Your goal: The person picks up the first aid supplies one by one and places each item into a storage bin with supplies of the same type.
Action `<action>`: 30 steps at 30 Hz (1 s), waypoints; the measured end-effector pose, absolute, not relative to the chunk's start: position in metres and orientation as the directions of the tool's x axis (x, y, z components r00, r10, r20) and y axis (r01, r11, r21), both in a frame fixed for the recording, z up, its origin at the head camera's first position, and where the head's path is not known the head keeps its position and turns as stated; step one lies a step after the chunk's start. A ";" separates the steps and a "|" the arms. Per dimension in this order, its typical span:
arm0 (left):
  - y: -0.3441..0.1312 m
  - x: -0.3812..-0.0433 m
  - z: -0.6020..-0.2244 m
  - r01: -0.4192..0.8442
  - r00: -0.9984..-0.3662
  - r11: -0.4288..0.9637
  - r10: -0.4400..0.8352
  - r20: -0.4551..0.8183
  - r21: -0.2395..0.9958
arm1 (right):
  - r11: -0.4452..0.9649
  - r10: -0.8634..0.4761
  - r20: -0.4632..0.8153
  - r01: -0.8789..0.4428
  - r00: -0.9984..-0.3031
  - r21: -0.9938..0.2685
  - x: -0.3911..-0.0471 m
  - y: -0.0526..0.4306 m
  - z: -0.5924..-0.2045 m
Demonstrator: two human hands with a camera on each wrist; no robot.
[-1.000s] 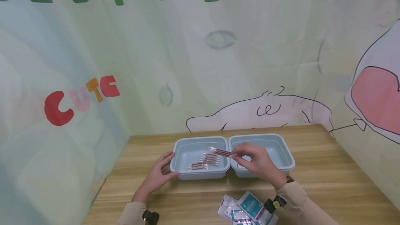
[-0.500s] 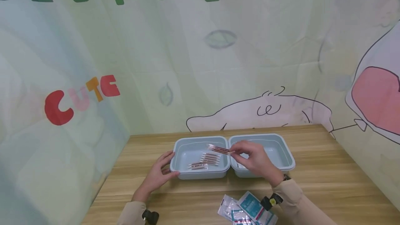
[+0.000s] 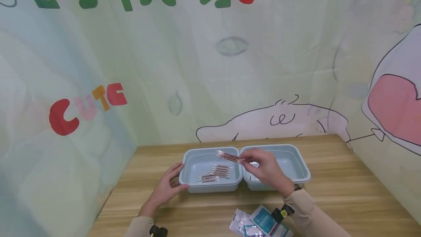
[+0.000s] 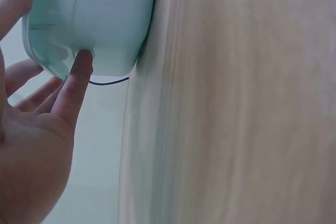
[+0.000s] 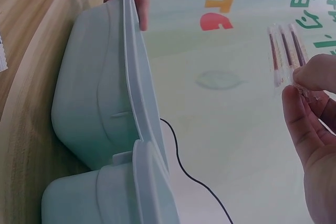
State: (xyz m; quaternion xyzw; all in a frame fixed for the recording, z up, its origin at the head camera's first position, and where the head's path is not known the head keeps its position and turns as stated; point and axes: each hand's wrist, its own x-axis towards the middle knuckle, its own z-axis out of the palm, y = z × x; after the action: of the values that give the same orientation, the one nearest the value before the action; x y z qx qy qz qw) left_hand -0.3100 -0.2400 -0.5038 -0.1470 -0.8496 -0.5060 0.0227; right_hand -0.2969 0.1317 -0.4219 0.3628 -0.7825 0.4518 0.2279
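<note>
Two pale blue plastic bins stand side by side on the wooden table. At the outer end of the left bin, my left hand holds the rim and side wall; the left wrist view shows a fingertip against the wall. My right hand pinches one end of a clear packet of brown-stemmed cotton swabs, raised above the left bin. Its white tips point left, and three stems show in the right wrist view. More packeted swabs lie on the left bin's floor.
The right bin is partly hidden behind my right hand, with something white inside. Several teal-and-white sachets lie near the front edge, under my right wrist. A printed cloth backdrop rises behind the table, and a thin dark cord shows against it.
My right hand has drifted slightly left with the swab packet, farther over the left bin. The left hand keeps its hold. The head view has tilted up a little.
</note>
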 end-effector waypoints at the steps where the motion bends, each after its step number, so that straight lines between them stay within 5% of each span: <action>1: -0.240 -0.310 -0.504 0.274 -0.955 0.443 0.227 0.189 0.853 | 0.332 -0.359 0.683 -0.772 -0.635 -0.543 -0.297 0.131 -0.422; 30: -0.239 -0.308 -0.502 0.262 -0.959 0.455 0.220 0.178 0.851 | 0.349 -0.308 0.640 -0.709 -0.704 -0.612 -0.303 0.122 -0.420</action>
State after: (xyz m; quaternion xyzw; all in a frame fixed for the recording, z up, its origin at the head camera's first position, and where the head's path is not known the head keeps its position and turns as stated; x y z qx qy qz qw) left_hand -0.3082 -0.2388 -0.5024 -0.1414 -0.8527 -0.5024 0.0212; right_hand -0.3025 0.1222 -0.4205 0.3206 -0.7933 0.4719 0.2126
